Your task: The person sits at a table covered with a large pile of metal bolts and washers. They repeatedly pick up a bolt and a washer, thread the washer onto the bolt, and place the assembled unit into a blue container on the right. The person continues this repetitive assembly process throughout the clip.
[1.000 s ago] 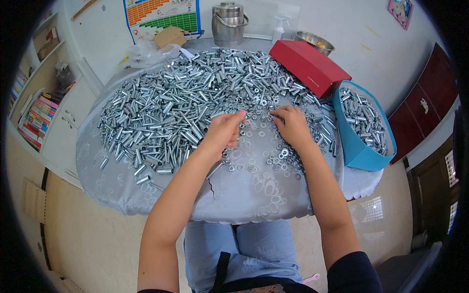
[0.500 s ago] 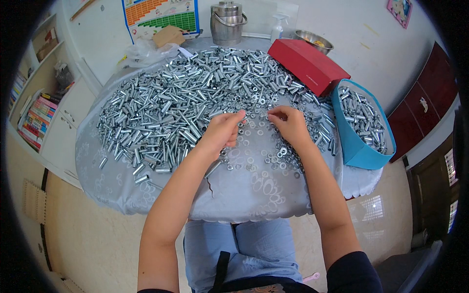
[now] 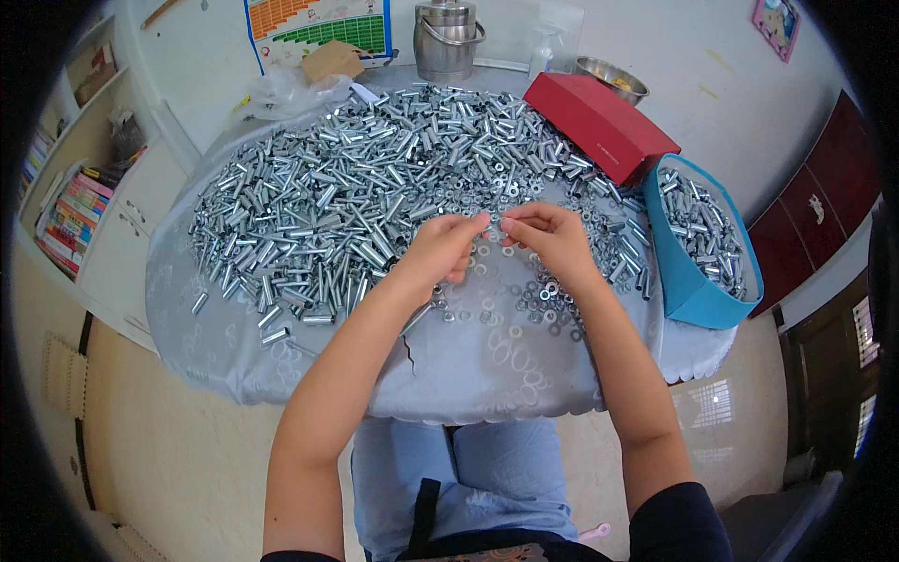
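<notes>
My left hand (image 3: 442, 251) is closed, thumb and forefinger pinched at the top and the other fingers curled in. Close beside it, my right hand (image 3: 551, 240) is also closed in a pinch, its fingertips almost meeting the left thumb. Whatever small metal part lies between the fingertips is too small to name. Beyond and to the left spreads a large heap of silvery metal sleeves and bolts (image 3: 328, 187). Flat washers and nuts (image 3: 548, 298) lie loose under and around my right hand.
A blue fabric bin (image 3: 698, 298) full of metal sleeves stands at the table's right, against a red box (image 3: 599, 122). Behind are a steel pot (image 3: 446, 47), a spray bottle (image 3: 542, 54), a metal bowl (image 3: 637, 87) and a plastic bag (image 3: 290, 92). A patterned grey cloth (image 3: 449, 375) covers the table.
My hands have come together; the gap between their fingertips has nearly closed. The whole view has shifted slightly, while the heap and bin keep their places.
</notes>
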### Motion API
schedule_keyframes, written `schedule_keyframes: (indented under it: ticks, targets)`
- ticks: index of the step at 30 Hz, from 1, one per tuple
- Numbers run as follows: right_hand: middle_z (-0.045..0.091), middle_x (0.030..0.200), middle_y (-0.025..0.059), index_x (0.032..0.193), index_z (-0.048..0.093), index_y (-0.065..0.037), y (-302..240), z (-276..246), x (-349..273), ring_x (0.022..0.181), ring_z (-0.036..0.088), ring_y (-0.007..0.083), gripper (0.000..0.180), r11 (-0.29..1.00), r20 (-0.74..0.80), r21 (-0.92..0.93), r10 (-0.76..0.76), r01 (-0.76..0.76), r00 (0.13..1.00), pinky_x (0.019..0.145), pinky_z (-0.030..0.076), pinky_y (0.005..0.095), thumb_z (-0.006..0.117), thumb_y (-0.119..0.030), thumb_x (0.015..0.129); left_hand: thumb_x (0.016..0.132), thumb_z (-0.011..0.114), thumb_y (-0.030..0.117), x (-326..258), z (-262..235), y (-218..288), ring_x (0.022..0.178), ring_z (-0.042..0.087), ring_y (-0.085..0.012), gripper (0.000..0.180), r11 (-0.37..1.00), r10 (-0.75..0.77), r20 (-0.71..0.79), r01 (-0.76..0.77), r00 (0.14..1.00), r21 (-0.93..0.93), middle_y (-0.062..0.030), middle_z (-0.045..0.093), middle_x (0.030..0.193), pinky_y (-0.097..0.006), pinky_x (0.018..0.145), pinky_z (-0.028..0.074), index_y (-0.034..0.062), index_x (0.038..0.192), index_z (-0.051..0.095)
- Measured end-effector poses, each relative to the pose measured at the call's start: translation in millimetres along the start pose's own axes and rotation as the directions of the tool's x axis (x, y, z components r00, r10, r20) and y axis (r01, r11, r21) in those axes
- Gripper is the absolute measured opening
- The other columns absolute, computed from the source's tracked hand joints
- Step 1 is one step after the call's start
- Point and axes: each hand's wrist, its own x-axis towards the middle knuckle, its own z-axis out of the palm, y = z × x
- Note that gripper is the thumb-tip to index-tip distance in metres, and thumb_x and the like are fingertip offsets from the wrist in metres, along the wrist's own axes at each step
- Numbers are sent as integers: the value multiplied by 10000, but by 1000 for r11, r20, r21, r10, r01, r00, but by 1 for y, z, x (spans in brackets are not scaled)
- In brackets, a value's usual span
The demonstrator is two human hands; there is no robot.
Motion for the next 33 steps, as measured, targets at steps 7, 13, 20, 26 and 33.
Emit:
schedule_keyframes:
  ticks: [7, 13, 20, 26, 33]
  targets:
    - [640, 860, 78, 964, 592, 22, 0, -1, 0, 720, 604, 129, 200, 996, 38, 65, 50, -53, 998, 654, 467, 233, 610, -109, 813, 862, 543, 325, 1, -1, 1, 411, 211, -17, 262, 1000, -23, 11, 23, 1000, -11, 101, 259, 511, -204, 383, 177, 84, 778, 484]
    - [635, 887, 76, 985, 588, 11, -3, 0, -2, 741, 601, 132, 216, 992, 97, 107, 61, -72, 993, 663, 471, 235, 607, -128, 820, 861, 548, 298, -2, 1, 2, 416, 213, -17, 247, 1000, -19, -18, 19, 1000, -12, 97, 266, 520, -205, 385, 183, 116, 733, 442]
    - [643, 878, 44, 961, 616, -26, -5, -1, -3, 743, 586, 97, 198, 979, 139, 126, 142, -160, 980, 653, 441, 208, 622, -154, 811, 854, 555, 279, -2, 1, 4, 415, 209, -18, 212, 1000, 5, 39, -6, 999, 7, 99, 260, 515, -205, 386, 176, 117, 740, 479]
    - [640, 853, 34, 947, 627, -34, -4, 3, -5, 739, 580, 89, 199, 977, 153, 123, 157, -177, 976, 644, 435, 204, 641, -167, 801, 855, 554, 287, -3, -1, 5, 410, 201, -20, 231, 1000, 2, 44, -3, 999, 9, 101, 248, 508, -207, 389, 168, 128, 706, 478]
    - [634, 828, 26, 934, 639, -33, -4, 2, -5, 726, 569, 83, 188, 964, 180, 155, 186, -215, 966, 647, 439, 207, 642, -166, 801, 858, 552, 324, -3, 0, 3, 406, 190, -25, 262, 998, -5, 88, -1, 996, 66, 95, 245, 502, -210, 388, 164, 111, 720, 486]
